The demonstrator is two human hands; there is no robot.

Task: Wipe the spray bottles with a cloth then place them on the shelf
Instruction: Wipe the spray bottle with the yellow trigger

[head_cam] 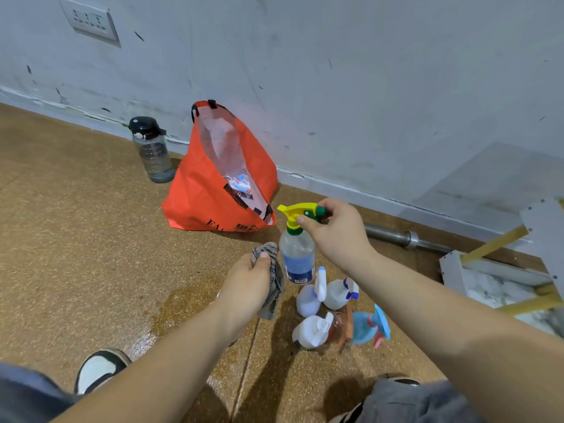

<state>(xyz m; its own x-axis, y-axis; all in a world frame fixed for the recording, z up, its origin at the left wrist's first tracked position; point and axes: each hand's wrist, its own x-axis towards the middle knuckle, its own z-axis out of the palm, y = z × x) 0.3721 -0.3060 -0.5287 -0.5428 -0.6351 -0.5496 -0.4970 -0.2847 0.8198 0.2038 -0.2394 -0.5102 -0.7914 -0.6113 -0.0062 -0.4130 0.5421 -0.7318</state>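
In the head view the right hand point(338, 230) pinches the yellow and green trigger head of a clear spray bottle point(297, 257), thumb and fingers curled round the nozzle end. The bottle sits upright straight below the grip with its blue label facing the camera (whether its base rests on the floor cannot be told). Just left of that grip and a little lower, the left hand point(248, 279) is closed round a grey patterned cloth point(274, 271), which bunches out above the thumb and trails down past the palm. The cloth lies close against the bottle's left side, though actual contact is hard to judge. Below the held bottle, on the person's side of the right-hand grip, a cluster of other spray bottles point(311, 331) stands on the brown floor point(76, 239): three white ones, an amber one and a blue bottle point(370, 326) with a pink trigger, all close together. Beyond the grip, toward the wall, leans an open orange bag point(210, 193), with a dark water bottle point(152, 151) further left of it. To the right of the grip a metal bar point(396, 236) lies along the skirting, and farther right stands the white shelf point(451, 270) with gold rails, well apart from the held bottle.
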